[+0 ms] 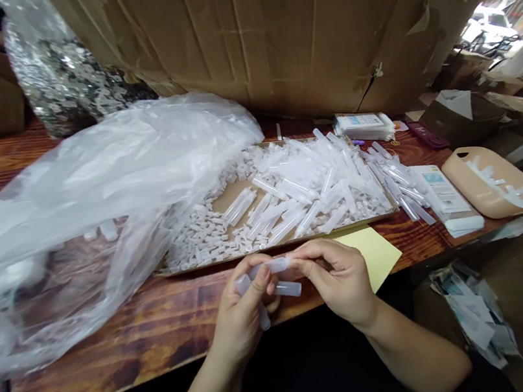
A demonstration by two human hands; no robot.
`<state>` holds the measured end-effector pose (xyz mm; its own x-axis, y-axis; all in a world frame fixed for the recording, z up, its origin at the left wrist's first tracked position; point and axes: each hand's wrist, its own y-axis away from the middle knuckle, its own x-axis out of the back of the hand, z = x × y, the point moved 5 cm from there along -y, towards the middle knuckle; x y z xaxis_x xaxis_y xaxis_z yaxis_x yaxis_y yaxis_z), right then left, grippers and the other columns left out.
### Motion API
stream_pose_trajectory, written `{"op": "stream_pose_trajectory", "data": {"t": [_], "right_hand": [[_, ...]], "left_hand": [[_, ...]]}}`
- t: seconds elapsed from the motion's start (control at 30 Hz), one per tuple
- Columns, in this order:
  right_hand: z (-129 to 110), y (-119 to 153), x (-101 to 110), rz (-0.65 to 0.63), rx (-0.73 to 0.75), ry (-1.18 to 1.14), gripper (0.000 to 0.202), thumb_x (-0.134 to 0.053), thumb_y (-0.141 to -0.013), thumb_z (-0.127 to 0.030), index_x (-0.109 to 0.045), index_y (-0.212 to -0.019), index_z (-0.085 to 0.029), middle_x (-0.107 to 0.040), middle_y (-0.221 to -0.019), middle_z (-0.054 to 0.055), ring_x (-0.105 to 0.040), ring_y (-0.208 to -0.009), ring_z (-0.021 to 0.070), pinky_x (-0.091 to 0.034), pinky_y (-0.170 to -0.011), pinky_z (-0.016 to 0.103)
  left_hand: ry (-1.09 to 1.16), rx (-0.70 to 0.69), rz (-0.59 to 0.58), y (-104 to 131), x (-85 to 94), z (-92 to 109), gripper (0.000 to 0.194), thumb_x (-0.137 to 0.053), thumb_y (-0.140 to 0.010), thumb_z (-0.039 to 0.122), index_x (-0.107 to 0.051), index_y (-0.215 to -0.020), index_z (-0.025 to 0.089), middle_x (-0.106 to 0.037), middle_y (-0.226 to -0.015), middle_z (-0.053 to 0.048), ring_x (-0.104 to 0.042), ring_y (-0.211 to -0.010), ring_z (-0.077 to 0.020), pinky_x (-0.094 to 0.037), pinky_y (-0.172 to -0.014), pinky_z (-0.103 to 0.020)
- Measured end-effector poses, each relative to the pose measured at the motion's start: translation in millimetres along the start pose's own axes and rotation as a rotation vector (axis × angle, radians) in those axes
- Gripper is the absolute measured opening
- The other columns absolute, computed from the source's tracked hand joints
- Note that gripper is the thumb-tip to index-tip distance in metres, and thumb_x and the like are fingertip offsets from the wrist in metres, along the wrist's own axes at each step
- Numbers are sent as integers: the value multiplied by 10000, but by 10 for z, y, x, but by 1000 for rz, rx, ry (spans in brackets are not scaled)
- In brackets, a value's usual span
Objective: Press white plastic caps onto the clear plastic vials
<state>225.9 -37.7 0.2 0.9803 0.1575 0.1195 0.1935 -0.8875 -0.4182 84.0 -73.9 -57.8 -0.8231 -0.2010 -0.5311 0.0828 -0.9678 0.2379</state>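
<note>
My left hand (247,296) is closed around several short translucent plastic tubes (288,288), which stick out between its fingers at different angles. One tube (277,264) lies level between both hands. At its right end, the fingertips of my right hand (335,276) pinch it or a small part there, too small to make out. Just beyond the hands stands a shallow cardboard tray (233,203) heaped with small white plastic pieces (198,235) on the left and clear tubes (292,204) on the right.
A large clear plastic bag (103,160) covers the table's left side. Right of the tray lie more loose tubes (399,178), a stack of printed packets (445,194) and a beige container (489,178). Yellow paper (378,254) sits at the front edge. A big cardboard box (267,38) stands behind.
</note>
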Motion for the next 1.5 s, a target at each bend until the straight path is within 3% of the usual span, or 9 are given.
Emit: {"op": "stream_pose_trajectory", "data": {"t": [0.1,0.2,0.33,0.43,0.67,0.87,1.07,1.27,1.5], "right_hand": [[46,11,48,-22,-105,-65,62,-736,-865,-267,-772,-838,-224,-785,-779,23,-740,-628,164,-618,-598,265],[27,-74,288,-154,-46,36,72,-741,-861,-279,-781,-887,-225,-801,-857,36,-757,-727,177,-621,-679,289],[61,-399,971,-71,28,563,121,-639,-912,-255,-752,-883,-223,-777,-873,41,-718,-808,191,-571,-757,320],[273,-660,1288,-218,-252,1063,143,-592,-919,-209,-718,-854,-186,-764,-914,71,-695,-845,203,-511,-744,297],[498,-919,1248,-523,-486,1239,94,-689,-851,-217,-710,-771,-172,-761,-850,104,-668,-746,229,-413,-621,290],[580,-955,1215,-536,-483,1286,76,-679,-825,-210,-711,-773,-165,-751,-869,129,-678,-802,254,-427,-655,301],[475,-861,1304,-431,-327,1295,155,-636,-815,-208,-653,-965,-170,-687,-998,104,-639,-881,232,-460,-746,302],[307,-777,1346,-381,132,1135,104,-577,-819,-142,-610,-902,-195,-652,-882,65,-621,-807,230,-492,-761,361],[-208,-539,831,-397,625,515,165,-684,-903,-117,-659,-1047,-194,-720,-905,75,-699,-852,196,-584,-747,323]], "left_hand": [[-15,-38,-6,1,-25,4,357,-848,-746,459,-650,-869,188,-461,-583,62,-374,-481,-53,-304,-439,-149],[-6,-39,-7,7,-31,10,362,-846,-751,467,-651,-884,193,-458,-574,60,-383,-494,-61,-320,-446,-146],[40,3,-21,2,-9,11,376,-848,-747,471,-637,-906,204,-454,-570,63,-345,-477,-54,-302,-430,-135],[55,12,-32,-17,12,2,386,-857,-732,474,-637,-900,205,-460,-568,58,-352,-470,-57,-309,-418,-137],[10,-7,-78,-34,18,-18,307,-830,-774,429,-699,-907,186,-474,-583,38,-391,-480,-60,-343,-422,-144],[-2,-30,-70,-25,19,-24,283,-838,-770,404,-714,-922,200,-520,-607,26,-433,-495,-67,-354,-428,-143],[10,-15,-94,-30,37,-49,296,-839,-772,413,-707,-933,202,-533,-615,23,-438,-496,-63,-352,-435,-141],[-3,14,-84,-11,23,-28,329,-843,-769,417,-704,-951,181,-537,-621,27,-448,-506,-57,-340,-445,-133],[4,15,-59,-15,-23,-17,377,-864,-739,438,-693,-946,174,-548,-604,34,-430,-487,-49,-327,-439,-128]]}}
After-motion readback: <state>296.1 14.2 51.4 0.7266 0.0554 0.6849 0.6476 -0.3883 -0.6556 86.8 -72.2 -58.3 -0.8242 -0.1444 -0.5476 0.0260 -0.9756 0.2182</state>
